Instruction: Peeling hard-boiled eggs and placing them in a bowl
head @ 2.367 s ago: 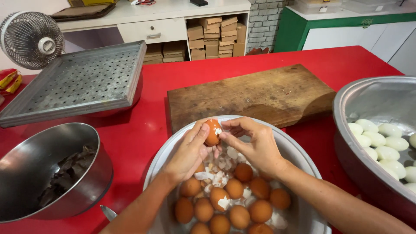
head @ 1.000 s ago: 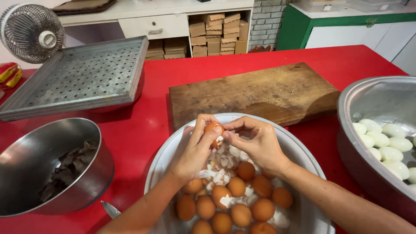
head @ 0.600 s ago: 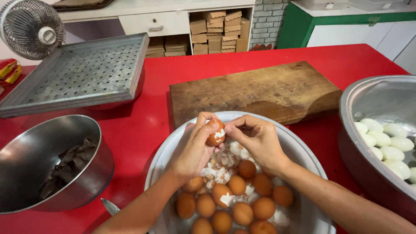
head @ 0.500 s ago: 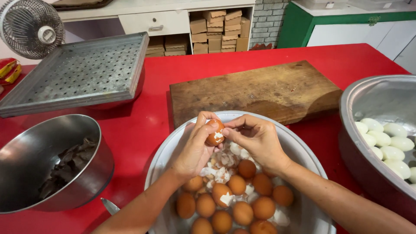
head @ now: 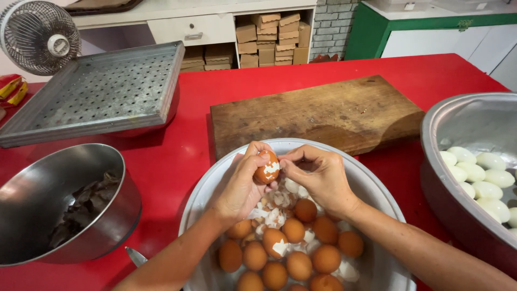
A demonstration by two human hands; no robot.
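My left hand (head: 241,186) holds a brown boiled egg (head: 266,167) over a big metal basin (head: 371,186); a white patch shows where shell has come off. My right hand (head: 318,178) pinches at the egg's right side with thumb and forefinger. Below the hands the basin holds several brown unpeeled eggs (head: 293,253) and loose bits of white shell (head: 274,207).
A second metal basin (head: 463,124) at the right holds several peeled white eggs (head: 476,175). A steel bowl (head: 32,178) with dark scraps stands at the left. Behind are a wooden cutting board (head: 318,113), a perforated metal tray (head: 102,91) and a small fan (head: 40,35) on the red table (head: 177,156).
Both hands have stayed at the egg over the basin. The bare white patch on the egg has grown a little as shell came off.
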